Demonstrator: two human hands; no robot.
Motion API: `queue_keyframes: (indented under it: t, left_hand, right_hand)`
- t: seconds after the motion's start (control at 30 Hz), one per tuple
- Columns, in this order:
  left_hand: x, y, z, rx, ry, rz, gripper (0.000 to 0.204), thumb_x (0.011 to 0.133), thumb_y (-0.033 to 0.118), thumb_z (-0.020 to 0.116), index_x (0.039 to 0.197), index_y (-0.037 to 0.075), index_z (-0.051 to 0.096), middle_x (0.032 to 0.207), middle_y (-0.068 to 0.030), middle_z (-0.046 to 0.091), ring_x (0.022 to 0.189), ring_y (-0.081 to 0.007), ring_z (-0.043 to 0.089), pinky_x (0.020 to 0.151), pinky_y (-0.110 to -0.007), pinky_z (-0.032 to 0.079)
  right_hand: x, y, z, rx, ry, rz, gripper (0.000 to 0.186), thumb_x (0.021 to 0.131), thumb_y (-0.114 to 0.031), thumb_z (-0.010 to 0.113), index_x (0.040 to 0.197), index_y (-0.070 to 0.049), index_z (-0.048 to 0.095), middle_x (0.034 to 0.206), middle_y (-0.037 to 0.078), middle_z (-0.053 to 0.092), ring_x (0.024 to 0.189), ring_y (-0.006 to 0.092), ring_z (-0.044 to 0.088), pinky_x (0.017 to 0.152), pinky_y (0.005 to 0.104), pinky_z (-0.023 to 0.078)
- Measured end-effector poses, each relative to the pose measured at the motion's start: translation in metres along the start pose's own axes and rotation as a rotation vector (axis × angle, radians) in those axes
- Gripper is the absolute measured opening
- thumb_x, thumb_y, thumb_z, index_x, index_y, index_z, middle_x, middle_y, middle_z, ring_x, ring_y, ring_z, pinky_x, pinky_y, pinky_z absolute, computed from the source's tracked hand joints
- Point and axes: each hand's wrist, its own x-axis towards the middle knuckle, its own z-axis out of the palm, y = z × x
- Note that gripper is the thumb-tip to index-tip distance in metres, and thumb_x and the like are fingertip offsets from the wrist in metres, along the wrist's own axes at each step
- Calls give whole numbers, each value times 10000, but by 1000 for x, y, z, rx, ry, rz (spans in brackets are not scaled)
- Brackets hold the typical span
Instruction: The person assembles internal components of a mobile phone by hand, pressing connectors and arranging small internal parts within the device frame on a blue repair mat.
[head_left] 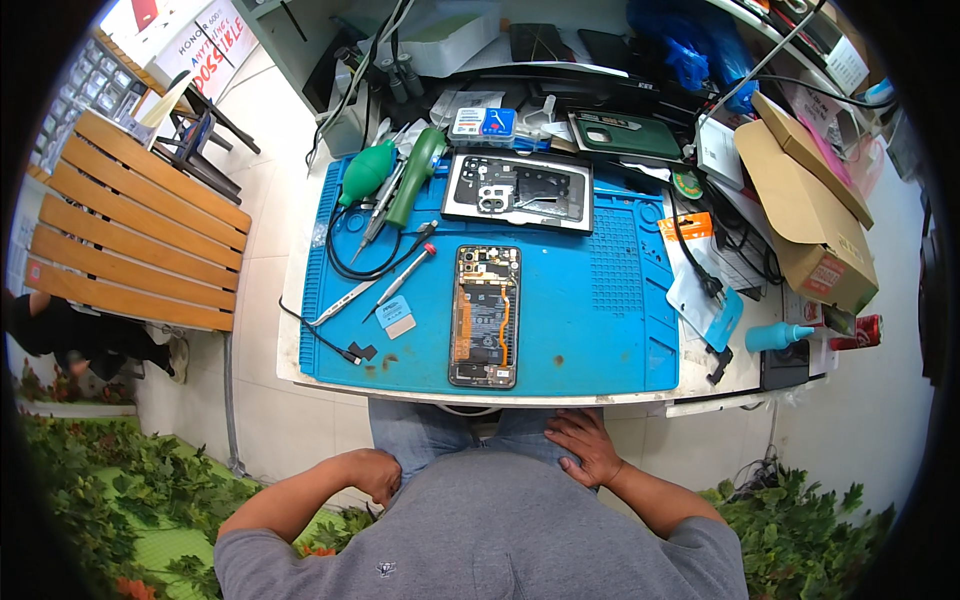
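An opened smartphone (pixel 485 318), its battery, orange flex cables and circuit board exposed, lies upright on the blue repair mat (pixel 570 340). Both hands are off the table, down at my lap. My left hand (pixel 373 474) rests beside my left thigh with its fingers curled in; I see nothing in it. On my right thigh lies my right hand (pixel 585 447), fingers spread, holding nothing. Left of the phone are a screwdriver (pixel 405 277), tweezers (pixel 345 302) and a small blue-and-beige piece (pixel 395 316). Behind it sits a tray with a phone back housing (pixel 518 190).
A green air blower (pixel 368 172), a green-handled tool (pixel 415 178) and cables crowd the mat's back left. A green phone case (pixel 630 135), cardboard box (pixel 810 210), blue bottle (pixel 778 336) and red can (pixel 858 332) stand rightward. A slatted wooden bench (pixel 140 230) is at left.
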Motion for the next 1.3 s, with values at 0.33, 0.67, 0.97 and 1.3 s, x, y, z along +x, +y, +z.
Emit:
queue_keyframes:
  t: [0.33,0.67,0.97,1.3]
  left_hand:
    - [0,0,-1,-12,-11,9,240,735,295,824,813,69,804,801,-186,752,758,-438,697,699,-523,526]
    - [0,0,-1,-37,-26,6,258,752,320,843,815,73,802,800,-184,749,754,-432,691,700,-519,522]
    - [2,-3,1,-24,-28,5,253,744,315,848,829,79,811,810,-180,756,762,-428,699,703,-515,524]
    - [1,-2,-2,-23,-27,48,300,787,383,856,877,97,843,847,-174,777,799,-426,722,734,-515,551]
  right_hand:
    - [0,1,0,21,11,-7,555,954,-323,641,1446,-84,732,1478,141,716,1487,369,580,1303,558,308]
    - [-1,2,1,36,8,-4,563,939,-310,651,1445,-75,730,1470,148,716,1483,375,576,1312,556,300]
    - [1,0,-1,12,-1,0,556,943,-315,650,1438,-76,733,1461,148,723,1474,378,584,1307,557,308]
    - [3,-4,-3,0,-10,17,544,960,-319,639,1435,-70,730,1452,169,724,1452,395,597,1303,575,313]
